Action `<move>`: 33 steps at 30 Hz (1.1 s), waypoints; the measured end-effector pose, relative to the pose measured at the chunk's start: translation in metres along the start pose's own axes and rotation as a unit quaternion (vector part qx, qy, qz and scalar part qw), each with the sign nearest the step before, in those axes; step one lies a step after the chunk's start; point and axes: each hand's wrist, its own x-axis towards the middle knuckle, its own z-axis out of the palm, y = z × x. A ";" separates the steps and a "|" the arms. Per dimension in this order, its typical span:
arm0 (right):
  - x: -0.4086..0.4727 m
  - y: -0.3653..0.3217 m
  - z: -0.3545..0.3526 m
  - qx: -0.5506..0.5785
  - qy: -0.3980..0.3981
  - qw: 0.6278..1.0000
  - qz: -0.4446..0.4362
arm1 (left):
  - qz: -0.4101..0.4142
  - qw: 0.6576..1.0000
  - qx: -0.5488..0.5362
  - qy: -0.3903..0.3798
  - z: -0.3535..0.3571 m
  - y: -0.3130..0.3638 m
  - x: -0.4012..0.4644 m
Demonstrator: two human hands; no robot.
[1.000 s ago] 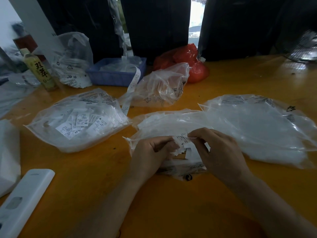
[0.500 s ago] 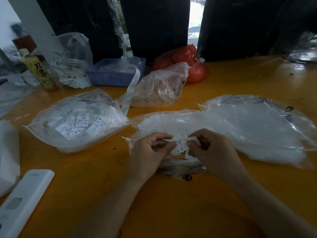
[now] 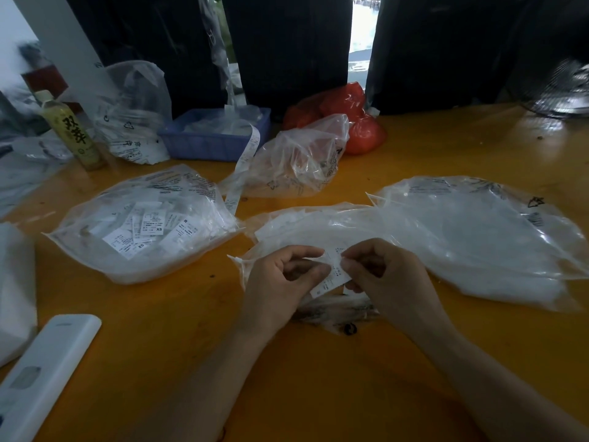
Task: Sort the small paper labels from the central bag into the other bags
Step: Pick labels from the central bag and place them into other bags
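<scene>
A clear central bag (image 3: 312,224) of white paper labels lies on the orange table, its near end under my hands. Both hands pinch one small paper label (image 3: 334,275) over that bag: my left hand (image 3: 280,282) holds its left edge, my right hand (image 3: 385,279) its right edge. To the left lies a clear bag (image 3: 140,224) with several printed labels showing sizes such as XS. On the right lies a larger clear bag (image 3: 478,237) with white contents. Behind the central bag sits a crumpled clear bag (image 3: 299,157).
A blue tray (image 3: 213,135) with a label strip hanging out stands at the back, a red bag (image 3: 353,122) beside it. A bottle (image 3: 73,132) and another clear bag (image 3: 134,113) stand back left. A white remote-like device (image 3: 41,368) lies near left.
My hands lifted a label off the central bag and drew closer together. The label now hangs tilted between both hands' fingertips.
</scene>
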 end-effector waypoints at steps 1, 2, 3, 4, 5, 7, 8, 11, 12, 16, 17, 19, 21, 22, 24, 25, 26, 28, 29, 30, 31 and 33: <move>-0.001 -0.001 0.002 -0.017 -0.015 1.000 -0.007 | -0.004 1.000 -0.003 -0.003 0.000 0.000 0.000; -0.003 -0.002 0.005 -0.033 -0.028 0.999 -0.015 | -0.007 1.000 -0.007 -0.005 0.001 -0.001 0.000; -0.004 -0.004 0.006 -0.043 -0.034 0.998 -0.023 | -0.010 1.000 -0.009 -0.003 0.001 -0.001 0.000; -0.004 -0.005 0.007 -0.046 -0.031 0.998 -0.029 | -0.012 1.000 -0.010 0.002 0.001 -0.001 0.000; -0.005 -0.006 0.007 -0.040 -0.022 0.999 -0.029 | -0.015 1.000 -0.013 0.010 0.001 0.000 0.000; -0.004 -0.006 0.006 -0.013 -0.001 1.000 -0.011 | -0.021 0.999 -0.022 0.028 0.001 0.001 0.000; -0.004 -0.005 0.006 -0.008 0.002 1.000 -0.003 | -0.023 0.999 -0.026 0.037 0.001 0.002 0.000; -0.007 -0.004 0.010 -0.034 -0.008 0.999 -0.011 | -0.027 0.998 -0.026 0.046 0.001 0.001 0.000; -0.007 -0.004 0.012 -0.035 -0.010 0.999 -0.015 | -0.028 0.998 -0.025 0.045 0.002 0.000 0.000; -0.005 -0.002 0.008 0.003 0.016 1.000 -0.013 | -0.022 0.998 -0.059 0.025 0.000 -0.001 0.002; -0.004 -0.001 0.006 0.019 0.028 0.999 -0.009 | -0.013 0.997 -0.076 0.012 -0.002 -0.001 0.002; -0.002 0.000 0.002 0.043 0.041 0.998 -0.002 | 0.003 0.995 -0.101 -0.006 -0.004 -0.001 0.002; -0.001 0.000 0.001 0.063 0.034 0.997 0.004 | 0.010 0.997 -0.071 0.013 -0.004 0.000 0.000; -0.001 0.001 0.002 0.075 0.027 0.997 0.007 | 0.020 0.998 -0.046 0.033 -0.006 0.001 0.000; -0.001 0.001 0.002 0.092 0.015 0.996 0.009 | 0.064 0.994 0.010 0.090 -0.016 0.004 0.004; -0.001 0.001 0.002 0.096 0.013 0.995 0.007 | 0.093 0.986 0.049 0.130 -0.026 0.006 0.007; -0.001 0.001 0.002 0.097 0.012 0.995 0.004 | 0.121 0.971 0.098 0.179 -0.039 0.009 0.011; -0.001 0.002 0.001 0.097 0.012 0.995 0.002 | 0.146 0.919 0.226 0.287 -0.073 0.011 0.021; -0.001 0.003 0.001 0.098 0.012 0.995 0.003 | 0.136 0.889 0.286 0.332 -0.091 0.010 0.026; -0.001 0.003 0.001 0.095 0.011 0.995 0.004 | 0.115 0.862 0.336 0.361 -0.109 0.007 0.030; -0.001 0.002 0.001 0.088 0.011 0.996 0.003 | 0.085 0.843 0.377 0.373 -0.125 0.003 0.032; 0.000 0.003 0.002 0.070 0.018 0.997 0.001 | 0.011 0.820 0.447 0.356 -0.147 -0.007 0.035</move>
